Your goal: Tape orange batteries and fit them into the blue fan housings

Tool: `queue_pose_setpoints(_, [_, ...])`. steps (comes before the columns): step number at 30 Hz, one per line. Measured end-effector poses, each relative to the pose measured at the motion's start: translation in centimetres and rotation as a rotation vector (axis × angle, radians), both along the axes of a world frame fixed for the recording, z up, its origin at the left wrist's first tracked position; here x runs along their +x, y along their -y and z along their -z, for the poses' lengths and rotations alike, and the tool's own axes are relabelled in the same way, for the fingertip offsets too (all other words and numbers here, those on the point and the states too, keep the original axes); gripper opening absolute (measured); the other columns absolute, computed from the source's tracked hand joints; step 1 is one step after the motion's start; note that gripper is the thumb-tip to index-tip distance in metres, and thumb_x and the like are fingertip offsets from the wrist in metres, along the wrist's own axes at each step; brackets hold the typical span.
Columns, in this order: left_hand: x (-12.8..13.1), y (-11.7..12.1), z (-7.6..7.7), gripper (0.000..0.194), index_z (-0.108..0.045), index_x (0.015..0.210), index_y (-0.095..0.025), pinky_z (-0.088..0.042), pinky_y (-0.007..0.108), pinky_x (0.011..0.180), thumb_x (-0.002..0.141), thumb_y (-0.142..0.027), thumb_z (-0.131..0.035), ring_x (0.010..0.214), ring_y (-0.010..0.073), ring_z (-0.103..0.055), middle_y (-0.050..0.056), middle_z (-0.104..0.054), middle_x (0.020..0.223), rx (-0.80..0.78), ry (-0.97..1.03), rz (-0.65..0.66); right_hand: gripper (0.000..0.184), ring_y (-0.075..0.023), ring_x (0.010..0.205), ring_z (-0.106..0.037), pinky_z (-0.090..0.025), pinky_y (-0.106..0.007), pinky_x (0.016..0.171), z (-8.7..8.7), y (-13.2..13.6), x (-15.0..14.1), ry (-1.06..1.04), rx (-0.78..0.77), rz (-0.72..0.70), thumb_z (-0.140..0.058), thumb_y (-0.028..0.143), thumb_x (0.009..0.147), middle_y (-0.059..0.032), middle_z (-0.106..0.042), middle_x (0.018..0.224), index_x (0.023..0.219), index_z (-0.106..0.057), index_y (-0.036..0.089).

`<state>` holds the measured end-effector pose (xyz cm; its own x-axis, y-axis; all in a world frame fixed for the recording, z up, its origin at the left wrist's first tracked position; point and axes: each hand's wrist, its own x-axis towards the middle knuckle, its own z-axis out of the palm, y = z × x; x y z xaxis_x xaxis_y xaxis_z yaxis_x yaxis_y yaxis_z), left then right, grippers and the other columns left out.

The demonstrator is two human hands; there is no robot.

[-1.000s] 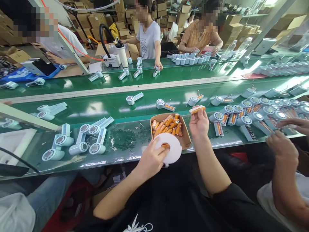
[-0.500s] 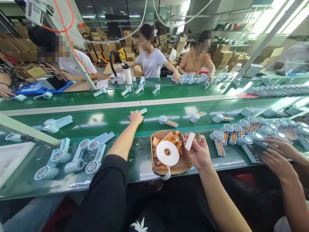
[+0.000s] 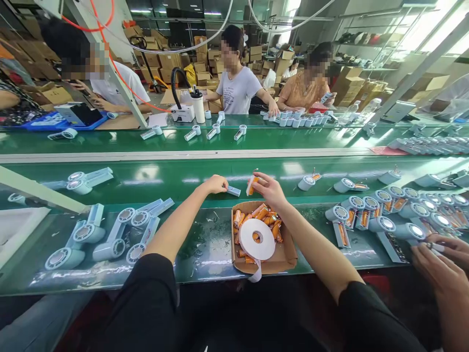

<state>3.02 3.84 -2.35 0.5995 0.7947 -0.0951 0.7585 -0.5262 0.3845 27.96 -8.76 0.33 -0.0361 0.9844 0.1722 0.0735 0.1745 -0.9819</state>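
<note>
My left hand [image 3: 216, 185] is closed over one end of a light-blue fan housing [image 3: 233, 191] on the green belt; its slim handle points right, and the covered end is hidden. Just right of it, my right hand [image 3: 270, 189] pinches an orange battery [image 3: 252, 186] with a white strip on its side, raised above the belt. Below my right hand stands a cardboard box [image 3: 287, 261] of orange batteries [image 3: 262, 212]. A roll of white tape [image 3: 248, 239] lies on top of them, its loose end hanging over the front edge.
Several fan housings [image 3: 88, 232] lie at the left of the bench. Rows of fan housings with batteries [image 3: 362, 217] fill the right, where a co-worker's hands [image 3: 437, 256] work. A slanted metal post [image 3: 44, 188] stands at left. Co-workers sit across the belt.
My right hand has moved from beside the box forward and left over the belt with the battery. My left hand has brought the fan housing nearer and to the right, turning it.
</note>
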Motion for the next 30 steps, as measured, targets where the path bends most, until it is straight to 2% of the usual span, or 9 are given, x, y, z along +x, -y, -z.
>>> queue_pose_setpoints(2, [-0.2, -0.3, -0.5, 0.013, -0.079, 0.085, -0.024, -0.052, 0.026, 0.092, 0.081, -0.031, -0.069, 0.101, 0.0214, -0.069, 0.002, -0.08, 0.104, -0.026, 0.03, -0.002, 0.047, -0.0234, 0.098, -0.078, -0.062, -0.04, 0.092, 0.7, -3.0, -1.9, 0.393, 0.032, -0.01, -0.07, 0.041, 0.094, -0.0072, -0.083, 0.106, 0.136, -0.066, 0.021])
queue_pose_setpoints(4, [-0.1, -0.3, -0.7, 0.019, -0.079, 0.092, -0.023, -0.051, 0.026, 0.088, 0.088, -0.033, -0.063, 0.099, 0.0209, -0.07, 0.003, -0.08, 0.104, -0.026, 0.058, -0.041, 0.041, -0.0231, 0.098, -0.078, -0.061, -0.037, 0.091, 1.2, -4.8, -3.0, 0.653, 0.048, -0.023, -0.065, 0.033, 0.096, -0.0067, -0.083, 0.106, 0.135, -0.069, 0.021])
queue_pose_setpoints(10, [1.6, 0.6, 0.2, 0.02, -0.075, 0.1, -0.021, -0.052, 0.033, 0.09, 0.097, -0.035, -0.06, 0.1, 0.0237, -0.071, 0.006, -0.078, 0.101, -0.011, 0.153, -0.169, 0.033, -0.0272, 0.101, -0.077, -0.056, -0.036, 0.092, 1.9, -6.3, -3.4, 1.038, 0.058, -0.168, -0.065, 0.024, 0.095, -0.0045, -0.083, 0.105, 0.126, -0.076, 0.029])
queue_pose_setpoints(14, [2.6, 1.0, 0.7, 0.028, -0.071, 0.106, -0.017, -0.055, 0.041, 0.095, 0.103, -0.042, -0.06, 0.099, 0.0208, -0.07, 0.007, -0.075, 0.106, -0.034, 0.206, -0.198, 0.035, -0.0289, 0.107, -0.076, -0.054, -0.035, 0.092, 2.0, -6.5, -3.6, 1.243, 0.042, -0.273, -0.057, 0.032, 0.102, -0.0042, -0.082, 0.115, 0.133, -0.072, 0.034])
queue_pose_setpoints(18, [3.2, 1.0, 1.0, 0.03, -0.07, 0.111, -0.017, -0.056, 0.044, 0.099, 0.104, -0.045, -0.061, 0.104, 0.0207, -0.07, 0.007, -0.074, 0.112, -0.047, 0.248, -0.208, 0.039, -0.0314, 0.111, -0.074, -0.055, -0.039, 0.093, 2.1, -6.9, -4.8, 1.374, 0.001, -0.322, -0.049, 0.042, 0.106, -0.0085, -0.079, 0.124, 0.138, -0.069, 0.033])
queue_pose_setpoints(23, [4.0, 1.2, 1.1, 0.03, -0.07, 0.112, -0.017, -0.056, 0.046, 0.101, 0.103, -0.044, -0.063, 0.107, 0.0215, -0.069, 0.008, -0.073, 0.116, -0.043, 0.256, -0.228, 0.04, -0.0343, 0.118, -0.071, -0.055, -0.044, 0.097, 1.9, -7.2, -6.1, 1.436, -0.065, -0.343, -0.054, 0.04, 0.102, -0.0177, -0.073, 0.133, 0.135, -0.07, 0.023])
queue_pose_setpoints(27, [4.5, 1.7, 0.5, 0.029, -0.07, 0.114, -0.016, -0.057, 0.046, 0.099, 0.103, -0.043, -0.064, 0.107, 0.0215, -0.069, 0.008, -0.072, 0.117, -0.024, 0.247, -0.237, 0.035, -0.0292, 0.121, -0.07, -0.053, -0.038, 0.102, 0.4, -6.7, -5.5, 1.337, -0.046, -0.352, -0.065, 0.031, 0.097, -0.0129, -0.074, 0.136, 0.13, -0.073, 0.024])
queue_pose_setpoints(30, [4.8, 2.2, -0.9, 0.027, -0.069, 0.113, -0.016, -0.057, 0.045, 0.098, 0.103, -0.04, -0.063, 0.104, 0.0218, -0.069, 0.008, -0.072, 0.113, -0.007, 0.246, -0.232, 0.035, -0.0266, 0.118, -0.072, -0.053, -0.036, 0.103, -1.8, -5.3, -3.9, 1.219, -0.006, -0.271, -0.059, 0.026, 0.1, -0.0082, -0.078, 0.129, 0.132, -0.073, 0.027])
